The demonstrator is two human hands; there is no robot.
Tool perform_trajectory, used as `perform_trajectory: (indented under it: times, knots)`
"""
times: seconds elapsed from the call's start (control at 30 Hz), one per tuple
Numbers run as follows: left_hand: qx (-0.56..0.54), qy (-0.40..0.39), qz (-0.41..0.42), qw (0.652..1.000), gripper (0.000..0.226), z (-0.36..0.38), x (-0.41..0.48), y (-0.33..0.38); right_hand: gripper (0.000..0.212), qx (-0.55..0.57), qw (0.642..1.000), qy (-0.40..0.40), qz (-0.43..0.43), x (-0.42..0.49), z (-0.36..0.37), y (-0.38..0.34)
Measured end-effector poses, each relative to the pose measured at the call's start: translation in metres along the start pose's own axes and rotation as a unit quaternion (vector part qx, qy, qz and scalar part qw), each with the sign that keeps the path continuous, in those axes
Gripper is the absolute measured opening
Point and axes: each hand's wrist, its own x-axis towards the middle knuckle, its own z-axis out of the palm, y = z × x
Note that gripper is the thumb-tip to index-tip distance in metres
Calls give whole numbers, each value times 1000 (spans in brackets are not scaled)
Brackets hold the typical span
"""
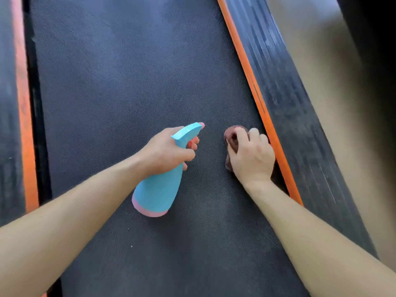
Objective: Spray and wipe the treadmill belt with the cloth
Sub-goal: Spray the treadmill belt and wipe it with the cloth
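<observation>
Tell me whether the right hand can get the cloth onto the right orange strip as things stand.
Probably yes: the right hand grips the cloth on the belt right beside the orange strip, with nothing between them.

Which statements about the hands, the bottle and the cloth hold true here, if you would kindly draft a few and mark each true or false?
1. The left hand grips a blue spray bottle. True.
2. The bottle's nozzle points back toward the person. False: it points away from the person, up the treadmill belt.
3. The right hand holds a dark reddish cloth down on the belt. True.
4. The cloth lies at the belt's left edge. False: it is near the right edge, close beside the orange strip.
5. The bottle has a yellow base. False: the band at its base is pink.
</observation>
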Motion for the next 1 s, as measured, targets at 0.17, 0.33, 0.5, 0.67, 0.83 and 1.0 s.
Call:
perform_trajectory:
  times: [0.17, 0.33, 0.5, 0.67, 0.83, 1.0]
  knots:
    - [9, 18, -3, 1000, 45, -6, -20, -7, 39, 59, 987, -81, -128, -92, -20, -9]
    - [-16, 35, -6, 999, 44, -18, -41, -22, 32, 27, 998, -23, -59, 32, 15, -46]
    - [-36, 53, -13, 998, 43, -35, -62, -32, 34, 48, 998, -46, -13, -2, 3, -71]
    - [-48, 51, -36, 997, 46, -42, -83, -51, 35, 98, 964, -103, -224, -93, -17, -69]
    - [-45, 67, -52, 995, 55, -53, -103, -73, 30, 79, 988, -72, -109, 24, 16, -128]
    - [-68, 104, -67, 990, 57, -69, -128, -94, 36, 75, 989, -79, -101, -29, 4, -151]
